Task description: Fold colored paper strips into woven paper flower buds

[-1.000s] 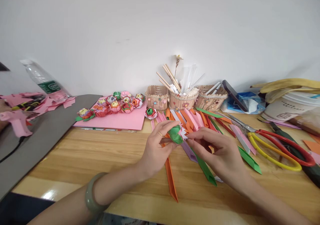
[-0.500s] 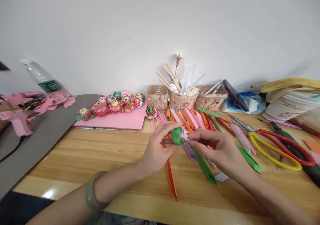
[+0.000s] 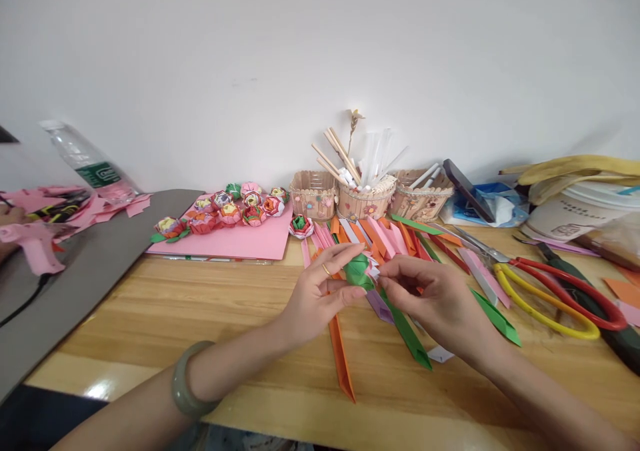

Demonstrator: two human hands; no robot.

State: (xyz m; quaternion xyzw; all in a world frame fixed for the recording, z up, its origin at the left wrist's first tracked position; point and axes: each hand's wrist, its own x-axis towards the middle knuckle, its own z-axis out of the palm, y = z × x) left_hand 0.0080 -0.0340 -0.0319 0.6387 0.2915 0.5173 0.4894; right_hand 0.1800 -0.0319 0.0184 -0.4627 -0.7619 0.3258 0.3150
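Between my hands, above the table, is a folded paper flower (image 3: 358, 272) with green outer leaves and white and pink petals pointing right. My left hand (image 3: 323, 287) holds it from the left, fingers behind and above, thumb below. My right hand (image 3: 425, 294) pinches at the white petal tips; its thumb and forefinger are closed there. Under and behind the hands lie folded paper strips, among them an orange strip (image 3: 342, 357) and a green strip (image 3: 407, 331). A finished paper flower (image 3: 301, 226) stands behind my left hand.
Several paper flowers sit on a pink sheet (image 3: 240, 243) at the back left. Decorated baskets (image 3: 313, 196) line the wall. Scissors (image 3: 550, 297) lie right. At far left, another person's hand (image 3: 10, 217) is near a pink glue gun (image 3: 37, 244) and a bottle (image 3: 95, 164).
The flower has turned slightly in my left hand, showing more of its green side. My right fingers remain at its petal tips. The other person's hand has shifted a little.
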